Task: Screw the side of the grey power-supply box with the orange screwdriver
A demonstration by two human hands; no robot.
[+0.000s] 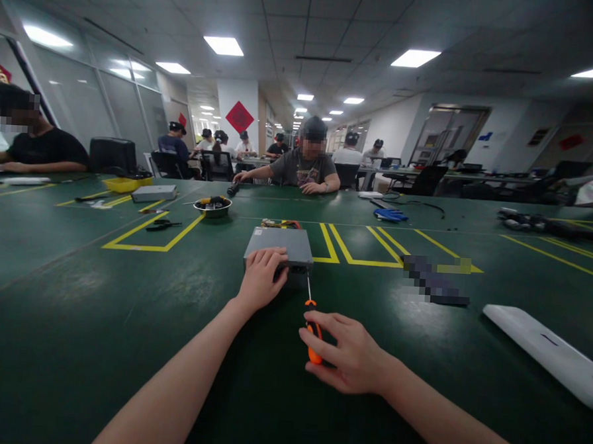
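A grey metal computer power supply [296, 242] lies on the green table in front of me, its coloured cables bunched behind it. My left hand [262, 276] grips its near left part, fingers over the top and thumb against the front face. In my right hand [349, 354] is a screwdriver [314, 342] with an orange and black handle, pinched between thumb and fingers. Its shaft points away from me, and the tip is at the lower right corner of the power supply's front face. Whether the tip sits in a screw is too small to tell.
A metal bowl [217, 211] with tools, a small black tool [163, 225] and another grey box [153, 193] stand left. Rightward are blue gloves [390, 215], a partly blurred dark object [437, 282] and a white case [543, 351]. A person [307, 166] sits opposite.
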